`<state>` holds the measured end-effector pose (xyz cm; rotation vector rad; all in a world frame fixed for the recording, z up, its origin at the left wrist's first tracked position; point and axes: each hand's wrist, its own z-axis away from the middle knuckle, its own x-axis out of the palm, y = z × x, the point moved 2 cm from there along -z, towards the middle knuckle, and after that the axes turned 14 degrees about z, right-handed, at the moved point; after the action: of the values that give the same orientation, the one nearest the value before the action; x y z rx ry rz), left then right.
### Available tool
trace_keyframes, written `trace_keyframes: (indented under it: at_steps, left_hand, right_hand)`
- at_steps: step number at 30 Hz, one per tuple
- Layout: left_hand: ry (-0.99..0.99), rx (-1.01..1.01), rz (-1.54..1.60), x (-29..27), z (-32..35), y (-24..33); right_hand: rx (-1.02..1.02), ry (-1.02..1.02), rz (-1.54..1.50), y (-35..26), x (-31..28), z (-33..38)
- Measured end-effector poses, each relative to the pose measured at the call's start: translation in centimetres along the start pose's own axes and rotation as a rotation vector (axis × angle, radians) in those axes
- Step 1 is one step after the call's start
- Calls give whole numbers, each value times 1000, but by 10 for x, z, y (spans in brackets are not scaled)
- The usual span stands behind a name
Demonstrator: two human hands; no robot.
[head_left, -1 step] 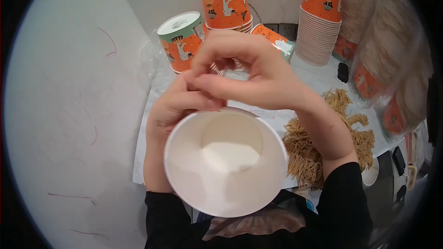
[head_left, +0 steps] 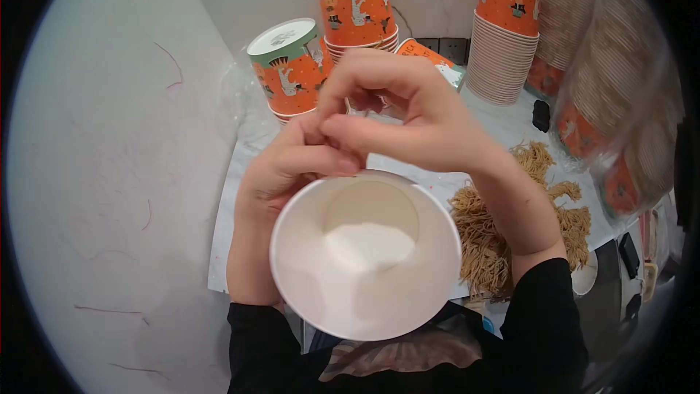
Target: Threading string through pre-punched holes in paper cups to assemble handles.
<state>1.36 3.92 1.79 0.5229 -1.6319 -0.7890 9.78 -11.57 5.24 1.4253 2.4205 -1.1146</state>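
Note:
A white-lined paper cup (head_left: 364, 303) tilts its mouth toward me, below my two hands. My left hand (head_left: 292, 160) is closed at the cup's far rim, its thumb and forefinger pressed together just above the edge. Over it curls my right hand (head_left: 419, 117), thumb and fingertips pinched against the left fingertips. Whatever lies in that pinch is too small or hidden to make out. Bundles of tan twine (head_left: 481, 248) lie under and beside my right forearm.
Upside-down stacks of orange and green printed cups stand at the back: a left stack (head_left: 288, 80), a middle stack (head_left: 357, 14) and a tall right stack (head_left: 503, 58). Plastic-wrapped cups (head_left: 612, 80) crowd the right side. A small black object (head_left: 541, 115) sits nearby. Loose threads (head_left: 109, 311) lie left.
Both hands and the cup have shifted slightly to the right together. The fingertips stay pinched against each other.

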Motion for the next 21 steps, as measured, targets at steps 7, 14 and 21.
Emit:
trace_keyframes:
  at_steps: [7,14,21]
  left_hand:
    - [-42,-185,-219,-28,-31,-23]
    - [41,-231,-115,-38,-40,-31]
    - [2,-245,-127,-41,-44,-38]
  right_hand:
    - [193,-94,-28,25,-30,24]
    - [28,-315,370,26,-60,36]
    - [-22,-239,589,38,-58,43]
